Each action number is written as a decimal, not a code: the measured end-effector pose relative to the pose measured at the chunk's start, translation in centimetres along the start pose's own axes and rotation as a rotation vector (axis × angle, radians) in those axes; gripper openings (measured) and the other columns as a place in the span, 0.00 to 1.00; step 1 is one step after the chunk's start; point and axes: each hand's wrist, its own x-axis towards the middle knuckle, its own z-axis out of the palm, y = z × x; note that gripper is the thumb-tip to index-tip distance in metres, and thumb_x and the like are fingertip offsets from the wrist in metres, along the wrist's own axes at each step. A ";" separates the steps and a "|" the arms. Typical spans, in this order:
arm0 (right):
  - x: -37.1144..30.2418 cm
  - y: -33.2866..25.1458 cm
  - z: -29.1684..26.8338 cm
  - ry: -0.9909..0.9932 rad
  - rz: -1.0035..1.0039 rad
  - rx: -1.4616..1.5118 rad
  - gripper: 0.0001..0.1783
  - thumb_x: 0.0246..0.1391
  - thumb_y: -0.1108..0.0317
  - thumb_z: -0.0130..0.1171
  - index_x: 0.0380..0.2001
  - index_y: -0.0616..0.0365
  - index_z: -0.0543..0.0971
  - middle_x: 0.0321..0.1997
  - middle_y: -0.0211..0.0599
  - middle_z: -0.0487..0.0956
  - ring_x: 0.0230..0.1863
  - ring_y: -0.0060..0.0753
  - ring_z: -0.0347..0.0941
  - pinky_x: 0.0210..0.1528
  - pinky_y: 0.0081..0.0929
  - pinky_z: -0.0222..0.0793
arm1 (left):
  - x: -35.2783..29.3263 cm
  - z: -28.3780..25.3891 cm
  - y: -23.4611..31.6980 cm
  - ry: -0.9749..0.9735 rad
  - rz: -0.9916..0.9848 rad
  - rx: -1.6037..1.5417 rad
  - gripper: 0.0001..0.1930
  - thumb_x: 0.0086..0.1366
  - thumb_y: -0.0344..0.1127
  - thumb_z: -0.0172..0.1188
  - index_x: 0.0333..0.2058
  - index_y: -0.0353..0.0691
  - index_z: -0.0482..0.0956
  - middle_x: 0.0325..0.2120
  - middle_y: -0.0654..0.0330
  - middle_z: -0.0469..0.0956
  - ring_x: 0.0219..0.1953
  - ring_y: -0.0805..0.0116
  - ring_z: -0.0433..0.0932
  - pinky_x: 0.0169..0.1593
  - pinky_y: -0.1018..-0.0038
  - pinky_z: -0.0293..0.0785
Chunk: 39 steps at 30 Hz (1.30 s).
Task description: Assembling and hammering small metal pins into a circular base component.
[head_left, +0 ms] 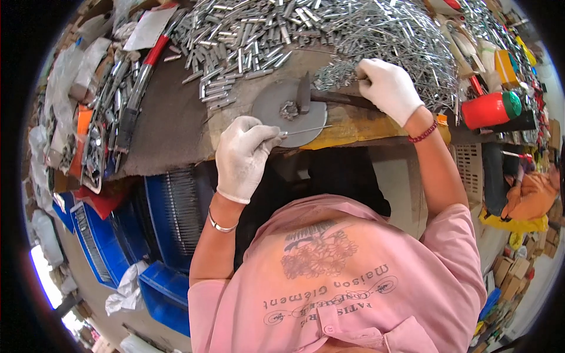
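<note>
My left hand (pixel 242 154), in a white glove, pinches a thin metal rod (pixel 309 129) that points right over the near edge of a round grey plate (pixel 268 100). A small heap of metal bits (pixel 289 110) sits mid-plate. Beside the heap stands a hammer (pixel 304 94), its head on the plate and its handle running right. My right hand (pixel 389 89), also gloved, is at a pile of small metal pieces (pixel 335 75), above the handle's end. Its fingers are curled together; what they hold, if anything, is hidden.
Short metal tubes (pixel 247 41) and long thin metal parts (pixel 400 35) heap up across the back. A red and green container (pixel 490 110) is at right. Tools with a red handle (pixel 156 50) lie left. Blue bins (pixel 170 212) stand below the table. Another person (pixel 529 194) sits far right.
</note>
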 end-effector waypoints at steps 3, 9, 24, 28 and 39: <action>-0.3 0.9 0.1 0.067 0.005 0.023 0.07 0.56 0.71 0.62 0.38 0.59 0.80 0.36 0.46 0.83 0.40 0.51 0.81 0.44 0.41 0.77 | 0.2 0.3 0.1 0.016 0.001 0.009 0.10 0.51 0.25 0.77 0.33 0.41 0.87 0.29 0.57 0.79 0.33 0.55 0.80 0.38 0.63 0.76; -1.1 1.4 -0.5 0.052 0.115 0.259 0.07 0.58 0.74 0.64 0.40 0.62 0.82 0.34 0.35 0.83 0.34 0.27 0.78 0.40 0.27 0.74 | 0.2 0.2 0.1 0.013 0.031 0.014 0.10 0.50 0.25 0.77 0.32 0.41 0.87 0.29 0.57 0.79 0.33 0.54 0.80 0.38 0.63 0.76; -1.6 2.5 -0.5 -0.032 0.001 0.039 0.06 0.57 0.69 0.64 0.36 0.56 0.86 0.38 0.39 0.83 0.41 0.46 0.82 0.45 0.37 0.78 | 0.5 0.2 0.1 -0.014 0.015 -0.001 0.09 0.53 0.27 0.77 0.33 0.42 0.87 0.28 0.58 0.78 0.32 0.56 0.79 0.37 0.64 0.75; -1.4 2.4 -2.0 -0.019 0.019 0.097 0.06 0.57 0.67 0.64 0.35 0.55 0.87 0.38 0.38 0.82 0.42 0.47 0.82 0.46 0.39 0.79 | 0.4 0.0 0.4 -0.019 0.000 0.010 0.09 0.53 0.28 0.77 0.33 0.42 0.87 0.28 0.57 0.78 0.33 0.56 0.79 0.37 0.64 0.75; 0.0 0.5 0.1 -0.090 -0.077 -0.142 0.03 0.56 0.68 0.63 0.32 0.53 0.84 0.38 0.37 0.81 0.41 0.47 0.82 0.44 0.43 0.79 | 0.5 -0.1 0.6 -0.033 0.005 0.022 0.09 0.53 0.28 0.77 0.33 0.42 0.88 0.29 0.57 0.79 0.34 0.55 0.80 0.38 0.63 0.76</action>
